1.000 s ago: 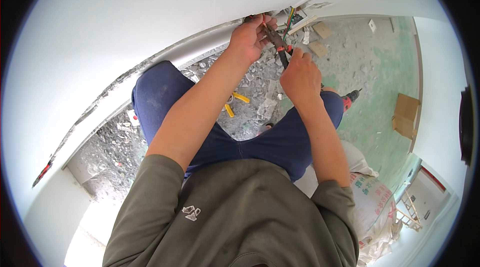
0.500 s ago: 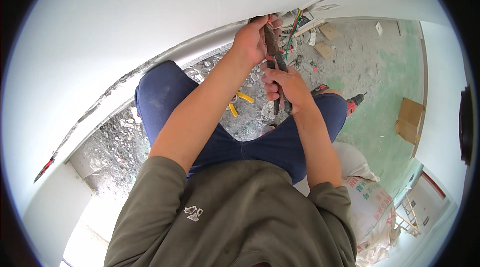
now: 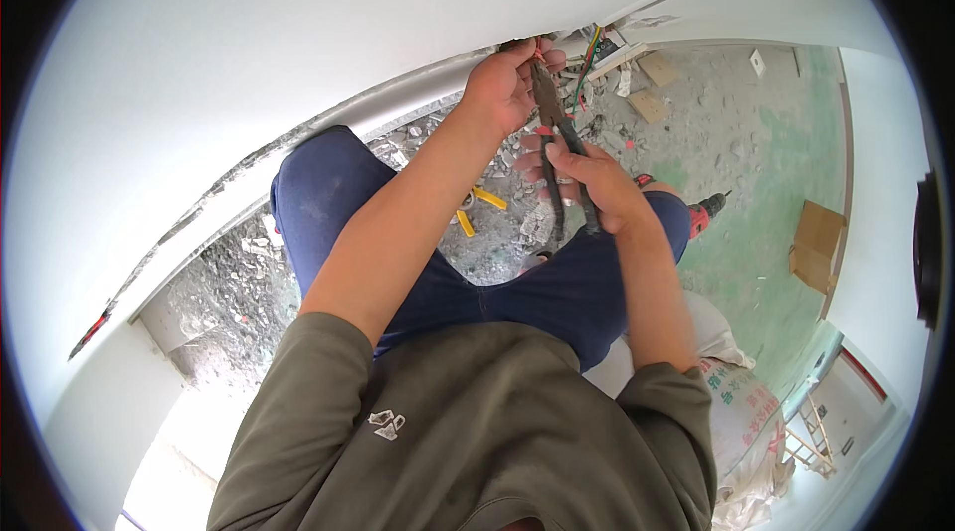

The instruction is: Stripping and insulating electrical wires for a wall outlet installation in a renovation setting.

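Up at the foot of the white wall, my left hand is closed, its fingertips pinching a thin red wire. My right hand grips the dark handles of a pair of pliers, with the fingers around one handle and the thumb over the other. The handles stand spread apart. Worn, brownish jaws point up toward the left fingertips and the red wire. Whether the jaws touch the wire is hidden by the fingers. Just right of them, green, yellow and red wires hang loose.
Broken rubble covers the floor along the wall. A yellow-handled tool lies between my knees. Beyond my right knee is a red and black drill. Cardboard leans at the right; filled sacks stand behind my right arm.
My right hand has shifted a little right and down. The plier handles have spread wider, and more of the jaws shows. My left hand stays almost in place.
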`<state>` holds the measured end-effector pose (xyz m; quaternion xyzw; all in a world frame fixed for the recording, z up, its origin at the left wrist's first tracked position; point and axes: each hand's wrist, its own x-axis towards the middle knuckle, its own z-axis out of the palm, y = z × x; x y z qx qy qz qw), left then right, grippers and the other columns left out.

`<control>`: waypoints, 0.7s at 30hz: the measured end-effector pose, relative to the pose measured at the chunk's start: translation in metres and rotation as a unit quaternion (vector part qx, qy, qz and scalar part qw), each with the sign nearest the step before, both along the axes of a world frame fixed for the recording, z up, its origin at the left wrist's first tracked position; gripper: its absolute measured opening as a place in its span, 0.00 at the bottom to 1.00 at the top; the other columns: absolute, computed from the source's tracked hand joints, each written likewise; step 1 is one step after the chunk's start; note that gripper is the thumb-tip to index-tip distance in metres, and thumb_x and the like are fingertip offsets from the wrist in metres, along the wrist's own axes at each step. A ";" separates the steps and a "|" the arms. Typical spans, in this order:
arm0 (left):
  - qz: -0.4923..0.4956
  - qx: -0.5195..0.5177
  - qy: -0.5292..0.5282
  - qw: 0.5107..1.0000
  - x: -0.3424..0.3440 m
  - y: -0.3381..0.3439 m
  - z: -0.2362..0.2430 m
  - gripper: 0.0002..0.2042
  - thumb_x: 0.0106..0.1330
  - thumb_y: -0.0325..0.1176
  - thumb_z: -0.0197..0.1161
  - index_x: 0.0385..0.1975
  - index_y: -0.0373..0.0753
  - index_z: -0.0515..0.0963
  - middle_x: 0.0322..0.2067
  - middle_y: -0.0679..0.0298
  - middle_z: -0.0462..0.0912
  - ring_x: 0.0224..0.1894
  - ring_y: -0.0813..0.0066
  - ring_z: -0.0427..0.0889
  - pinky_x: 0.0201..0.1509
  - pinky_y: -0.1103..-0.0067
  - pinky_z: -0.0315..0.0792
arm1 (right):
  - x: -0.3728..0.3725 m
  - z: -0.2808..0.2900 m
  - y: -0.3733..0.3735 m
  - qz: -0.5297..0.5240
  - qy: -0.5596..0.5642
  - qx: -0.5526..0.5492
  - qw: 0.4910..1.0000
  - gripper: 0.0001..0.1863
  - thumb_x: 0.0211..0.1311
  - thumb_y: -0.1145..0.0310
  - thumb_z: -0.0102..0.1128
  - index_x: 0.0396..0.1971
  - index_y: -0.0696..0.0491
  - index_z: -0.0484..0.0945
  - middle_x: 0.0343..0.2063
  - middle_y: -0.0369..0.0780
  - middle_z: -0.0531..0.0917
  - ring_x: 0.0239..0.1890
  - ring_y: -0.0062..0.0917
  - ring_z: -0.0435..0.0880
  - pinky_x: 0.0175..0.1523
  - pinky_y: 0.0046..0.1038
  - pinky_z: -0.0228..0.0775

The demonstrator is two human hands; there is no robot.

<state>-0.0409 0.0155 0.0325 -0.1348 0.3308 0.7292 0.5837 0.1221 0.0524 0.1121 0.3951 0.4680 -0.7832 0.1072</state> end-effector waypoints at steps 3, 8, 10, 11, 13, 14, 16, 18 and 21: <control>-0.003 0.000 0.002 1.000 0.001 0.002 0.006 0.10 0.69 0.40 0.55 0.39 0.39 0.76 0.40 0.60 0.83 0.50 0.64 0.78 0.58 0.66 0.66 | 0.013 0.002 0.026 0.108 -0.058 0.157 0.980 0.21 0.66 0.57 0.52 0.54 0.52 0.74 0.40 0.35 0.82 0.31 0.18 0.70 0.36 0.19 0.60; 0.006 0.009 -0.013 1.000 0.003 0.003 0.009 0.09 0.70 0.39 0.53 0.38 0.41 0.76 0.42 0.60 0.82 0.51 0.65 0.76 0.62 0.67 0.58 | 0.011 0.004 0.051 0.203 -0.102 0.236 0.945 0.18 0.66 0.58 0.53 0.50 0.51 0.76 0.32 0.31 0.82 0.27 0.12 0.65 0.32 0.18 0.57; 0.006 0.015 -0.011 1.000 0.003 0.003 0.009 0.09 0.70 0.38 0.53 0.38 0.41 0.76 0.44 0.60 0.82 0.51 0.66 0.76 0.62 0.67 0.58 | 0.005 0.012 0.056 0.204 -0.106 0.217 0.949 0.18 0.65 0.58 0.53 0.50 0.52 0.76 0.32 0.31 0.81 0.27 0.12 0.66 0.32 0.18 0.58; 0.007 0.014 -0.011 1.000 0.003 0.002 0.009 0.09 0.70 0.38 0.53 0.38 0.41 0.76 0.44 0.60 0.82 0.51 0.66 0.76 0.62 0.67 0.58 | 0.001 0.017 0.058 0.205 -0.109 0.197 0.952 0.17 0.65 0.59 0.53 0.50 0.52 0.76 0.32 0.32 0.81 0.27 0.12 0.66 0.31 0.17 0.58; 0.009 0.008 -0.005 1.000 0.003 0.001 0.009 0.10 0.70 0.38 0.53 0.38 0.40 0.76 0.45 0.59 0.81 0.51 0.66 0.76 0.62 0.66 0.60 | -0.004 0.024 0.064 0.201 -0.106 0.154 0.962 0.17 0.65 0.60 0.54 0.50 0.52 0.76 0.32 0.32 0.81 0.27 0.12 0.67 0.31 0.17 0.59; 0.009 0.007 -0.005 1.000 0.003 0.001 0.009 0.10 0.70 0.38 0.53 0.38 0.40 0.76 0.45 0.59 0.81 0.51 0.66 0.76 0.62 0.66 0.60 | -0.006 0.027 0.066 0.196 -0.104 0.111 0.969 0.17 0.64 0.60 0.54 0.49 0.52 0.75 0.33 0.33 0.81 0.27 0.12 0.67 0.31 0.17 0.60; 0.020 0.023 -0.013 0.999 0.002 0.000 0.009 0.10 0.70 0.38 0.52 0.38 0.39 0.75 0.44 0.58 0.81 0.50 0.65 0.77 0.60 0.66 0.64 | -0.010 0.031 0.066 0.192 -0.114 0.121 0.967 0.16 0.63 0.60 0.56 0.47 0.52 0.77 0.31 0.32 0.81 0.27 0.13 0.69 0.31 0.18 0.61; 0.018 0.023 -0.011 1.000 0.003 0.000 0.010 0.10 0.70 0.38 0.52 0.38 0.38 0.75 0.43 0.58 0.81 0.50 0.64 0.77 0.59 0.66 0.66 | -0.013 0.032 0.069 0.188 -0.124 0.130 0.966 0.15 0.62 0.60 0.58 0.44 0.52 0.78 0.29 0.32 0.81 0.26 0.13 0.70 0.31 0.20 0.63; 0.015 0.023 -0.008 1.000 0.003 0.001 0.012 0.10 0.71 0.38 0.52 0.39 0.38 0.75 0.42 0.58 0.81 0.49 0.64 0.78 0.57 0.67 0.68 | -0.019 0.032 0.081 0.236 -0.130 0.158 0.950 0.17 0.61 0.58 0.59 0.44 0.54 0.78 0.30 0.33 0.82 0.26 0.14 0.70 0.32 0.19 0.63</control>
